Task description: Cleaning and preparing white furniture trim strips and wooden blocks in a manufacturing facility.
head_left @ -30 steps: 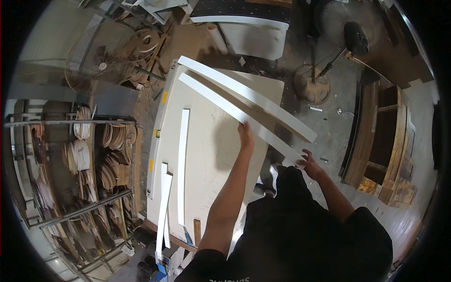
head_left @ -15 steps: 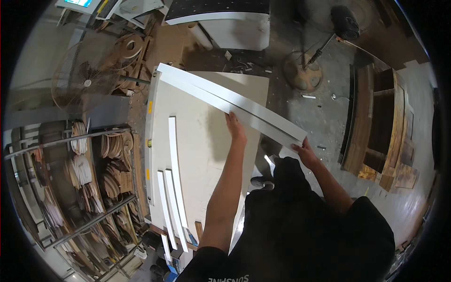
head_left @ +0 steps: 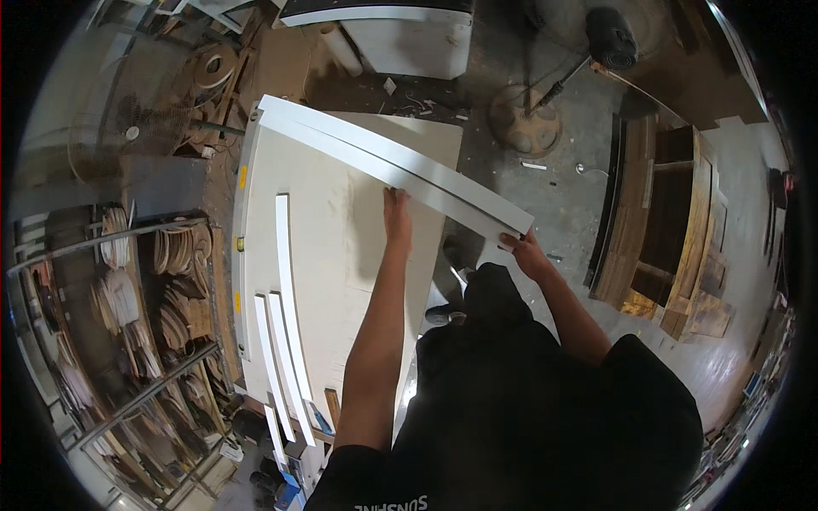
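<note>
A long white board with a stepped lengthwise edge is held slantwise over the pale worktable, its far left end at the table's far left corner. My left hand grips the near edge around the middle, its fingertips partly hidden by the board. My right hand is closed on the right end, which juts past the table over the floor. Several narrow white strips, among them a longer strip and a shorter strip, lie on the table's left part.
A spirit level runs along the table's left edge. Farther left are a fan and a rack of curved wooden pieces. On the right floor stand a round-based stand and a wooden cabinet frame.
The whole scene has shifted slightly left and up in view. Both hands keep their hold on the white board, and its slant over the table looks nearly the same.
</note>
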`<state>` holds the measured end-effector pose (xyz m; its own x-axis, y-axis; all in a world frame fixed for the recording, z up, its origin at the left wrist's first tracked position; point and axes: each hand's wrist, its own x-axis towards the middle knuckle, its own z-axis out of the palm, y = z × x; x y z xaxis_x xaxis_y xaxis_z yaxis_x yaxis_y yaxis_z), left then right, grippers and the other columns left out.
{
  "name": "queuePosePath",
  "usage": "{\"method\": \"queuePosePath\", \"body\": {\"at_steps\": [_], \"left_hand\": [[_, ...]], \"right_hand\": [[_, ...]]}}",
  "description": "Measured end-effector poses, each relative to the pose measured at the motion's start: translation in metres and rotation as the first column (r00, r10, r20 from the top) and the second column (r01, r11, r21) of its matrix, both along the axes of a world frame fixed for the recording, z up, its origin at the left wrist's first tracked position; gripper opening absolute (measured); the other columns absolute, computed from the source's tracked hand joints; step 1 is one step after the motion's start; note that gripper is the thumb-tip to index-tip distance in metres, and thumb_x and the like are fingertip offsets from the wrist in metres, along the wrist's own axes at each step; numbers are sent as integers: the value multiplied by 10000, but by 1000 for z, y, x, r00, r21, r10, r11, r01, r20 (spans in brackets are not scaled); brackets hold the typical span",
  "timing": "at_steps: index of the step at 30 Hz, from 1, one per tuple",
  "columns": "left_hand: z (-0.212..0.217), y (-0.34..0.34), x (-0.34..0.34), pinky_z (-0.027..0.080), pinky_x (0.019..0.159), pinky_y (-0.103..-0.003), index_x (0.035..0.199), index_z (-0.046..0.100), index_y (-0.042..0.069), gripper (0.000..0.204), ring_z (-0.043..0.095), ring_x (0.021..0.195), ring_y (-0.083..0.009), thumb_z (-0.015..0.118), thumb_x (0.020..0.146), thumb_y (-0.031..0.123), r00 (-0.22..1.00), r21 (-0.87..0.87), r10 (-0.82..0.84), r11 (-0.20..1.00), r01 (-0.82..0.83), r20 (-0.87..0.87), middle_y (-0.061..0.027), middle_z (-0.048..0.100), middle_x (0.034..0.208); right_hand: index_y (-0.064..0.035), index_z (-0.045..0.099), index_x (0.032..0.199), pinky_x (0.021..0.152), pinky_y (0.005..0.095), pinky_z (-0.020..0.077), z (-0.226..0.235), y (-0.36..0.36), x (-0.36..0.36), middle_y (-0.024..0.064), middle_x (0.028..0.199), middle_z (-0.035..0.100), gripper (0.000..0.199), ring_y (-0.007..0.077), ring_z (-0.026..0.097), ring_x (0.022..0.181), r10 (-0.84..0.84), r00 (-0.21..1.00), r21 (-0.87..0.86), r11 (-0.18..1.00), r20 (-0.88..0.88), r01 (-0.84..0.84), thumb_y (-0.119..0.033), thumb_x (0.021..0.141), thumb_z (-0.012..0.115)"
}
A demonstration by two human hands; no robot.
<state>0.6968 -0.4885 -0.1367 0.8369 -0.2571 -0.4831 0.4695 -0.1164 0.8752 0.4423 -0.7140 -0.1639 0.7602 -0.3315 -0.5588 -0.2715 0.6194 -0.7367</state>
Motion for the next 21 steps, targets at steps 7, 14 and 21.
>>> {"method": "queuePosePath", "body": {"at_steps": [7, 14, 21], "left_hand": [[3, 59, -92, 283, 1299, -420, 1678, 271, -61, 766, 348, 1601, -361, 507, 1145, 437, 994, 209, -52, 977, 31, 96, -256, 374, 1712], [24, 151, -185, 401, 1226, -408, 1638, 382, -37, 616, 508, 1494, -339, 528, 1154, 315, 996, 319, 89, 943, -94, 31, -236, 509, 1628], [0, 222, -255, 488, 1119, -393, 1571, 489, -23, 562, 651, 1311, -306, 598, 1130, 306, 928, 411, 330, 832, -372, 172, -191, 697, 1420]], "right_hand": [[-89, 486, 1509, 1071, 483, 535, -2, -19, 8, 95, 1457, 601, 572, 268, 591, 1333, -7, 998, -62, 998, -63, 3, -159, 1011, 758], [-97, 493, 1515, 1085, 502, 552, 1, -31, 6, 99, 1457, 603, 554, 302, 604, 1327, 28, 994, -27, 999, -105, -31, -146, 1015, 726], [-81, 491, 1532, 1113, 518, 549, -57, -90, -20, 116, 1466, 522, 578, 297, 524, 1362, 442, 780, -783, 231, -444, -577, -172, 1019, 744]]}}
